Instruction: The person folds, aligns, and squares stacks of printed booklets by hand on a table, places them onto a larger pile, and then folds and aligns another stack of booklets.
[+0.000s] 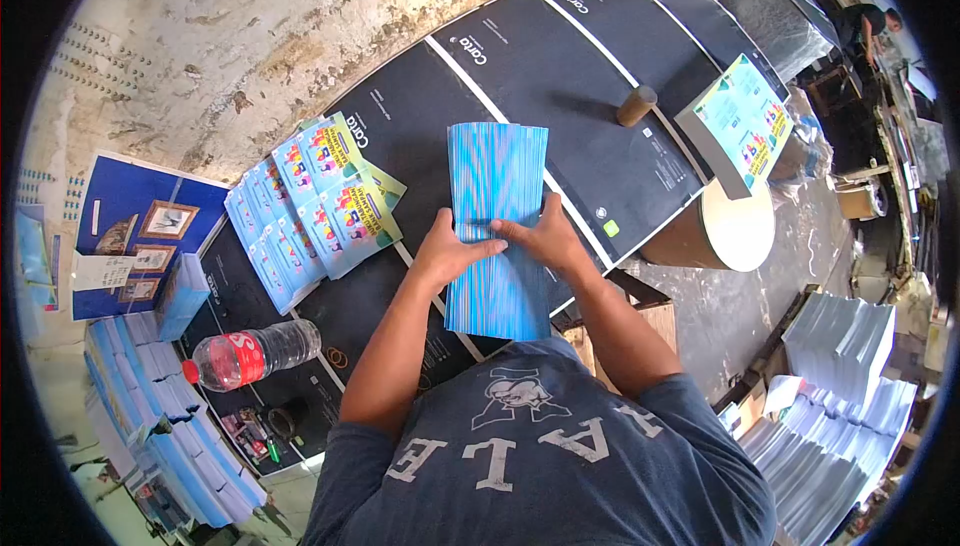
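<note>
A thick stack of blue-edged printed sheets (498, 291) lies on the black table in front of my body, its striped edges facing up. My left hand (452, 251) grips the stack's left side, with the thumb laid across the top. From the right side my right hand (545, 238) holds the same stack, its thumb close to the left one near the middle. The other fingers of both hands are mostly hidden beside the stack. Colorful printed booklets (325, 201) lie in overlapping rows to the left of it.
A brown cylinder (636, 105) stands on the black table (540, 56), with a block of printed sheets (740, 126) at its right edge. A water bottle (255, 354) lies at left. Paper piles (840, 346) stand at lower right. Another person (868, 26) is far off at upper right.
</note>
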Tool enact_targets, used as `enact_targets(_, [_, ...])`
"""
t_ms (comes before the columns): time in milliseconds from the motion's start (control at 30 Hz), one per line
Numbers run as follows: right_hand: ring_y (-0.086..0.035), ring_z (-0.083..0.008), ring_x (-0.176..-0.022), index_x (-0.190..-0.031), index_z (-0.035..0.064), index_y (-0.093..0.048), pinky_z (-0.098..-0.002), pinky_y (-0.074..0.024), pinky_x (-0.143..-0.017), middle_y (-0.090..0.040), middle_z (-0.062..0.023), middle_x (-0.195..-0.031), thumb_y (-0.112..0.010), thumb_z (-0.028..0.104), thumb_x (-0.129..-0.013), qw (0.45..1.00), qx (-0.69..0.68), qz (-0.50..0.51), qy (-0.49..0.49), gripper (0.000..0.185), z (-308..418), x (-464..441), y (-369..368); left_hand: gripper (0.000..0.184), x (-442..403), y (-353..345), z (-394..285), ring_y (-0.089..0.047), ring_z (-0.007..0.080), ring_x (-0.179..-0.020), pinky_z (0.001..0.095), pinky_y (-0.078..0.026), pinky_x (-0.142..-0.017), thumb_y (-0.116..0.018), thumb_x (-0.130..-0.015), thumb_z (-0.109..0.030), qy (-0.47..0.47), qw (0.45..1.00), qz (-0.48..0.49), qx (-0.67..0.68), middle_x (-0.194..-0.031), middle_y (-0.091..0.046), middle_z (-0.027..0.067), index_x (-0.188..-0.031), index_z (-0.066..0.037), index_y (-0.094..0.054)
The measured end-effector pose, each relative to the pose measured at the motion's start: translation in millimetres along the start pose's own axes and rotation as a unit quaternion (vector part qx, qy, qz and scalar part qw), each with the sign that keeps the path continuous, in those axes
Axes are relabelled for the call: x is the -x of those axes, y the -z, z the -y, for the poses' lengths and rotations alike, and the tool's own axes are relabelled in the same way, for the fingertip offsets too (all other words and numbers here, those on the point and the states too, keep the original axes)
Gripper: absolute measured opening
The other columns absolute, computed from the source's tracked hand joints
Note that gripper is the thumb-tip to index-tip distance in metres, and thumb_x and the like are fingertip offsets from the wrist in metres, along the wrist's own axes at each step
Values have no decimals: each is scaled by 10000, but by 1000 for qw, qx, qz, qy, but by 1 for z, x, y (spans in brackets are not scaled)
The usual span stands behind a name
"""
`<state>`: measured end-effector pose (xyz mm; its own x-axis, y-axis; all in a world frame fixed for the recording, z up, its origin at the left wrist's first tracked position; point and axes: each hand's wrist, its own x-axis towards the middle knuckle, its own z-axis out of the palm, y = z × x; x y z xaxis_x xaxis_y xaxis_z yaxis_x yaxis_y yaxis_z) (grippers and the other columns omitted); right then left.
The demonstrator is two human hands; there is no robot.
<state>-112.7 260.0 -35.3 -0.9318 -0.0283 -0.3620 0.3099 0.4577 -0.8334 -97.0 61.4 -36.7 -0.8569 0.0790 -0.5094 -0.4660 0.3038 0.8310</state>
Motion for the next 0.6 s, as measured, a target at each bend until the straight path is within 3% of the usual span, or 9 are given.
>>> enact_targets(267, [-639,-393,-1107,-1273,-168,-372,-440,-512,-926,-600,-349,-1163,-875,428,-705,997,-34,-15,-73,965,5,5,6,820,1,1,5,-690,250,-968,366,-565,-827,-953,-625,-309,-11,1000,-10,28,-1102,-667,216,-1160,63,-455])
enact_targets(367, [-643,-406,-1099,-1284,-170,-356,-449,-509,-931,-597,-353,-1173,-860,413,-729,998,35,-38,-30,950,6,11,3,812,-1,-3,5,-691,259,-971,371,-563,-829,-948,-629,-324,-19,1000,-13,17,-1088,-672,219,-1150,63,-460])
enact_targets(467, [-639,-421,-1104,-1282,-171,-354,-451,-503,-943,-590,-364,-1181,-853,399,-744,999,2,-50,22,929,-3,9,-2,815,-2,-7,-1,-694,277,-976,378,-558,-833,-942,-631,-353,-26,999,-19,-25,-1084,-672,231,-1144,63,-465])
enact_targets(600, [-625,-428,-1126,-1287,-164,-354,-451,-493,-961,-581,-371,-1195,-857,388,-744,999,-1,-30,-31,922,10,15,5,833,0,-7,-1,-695,292,-981,381,-553,-836,-938,-626,-386,-28,997,-29,-58,-1083,-669,246,-1143,68,-470])
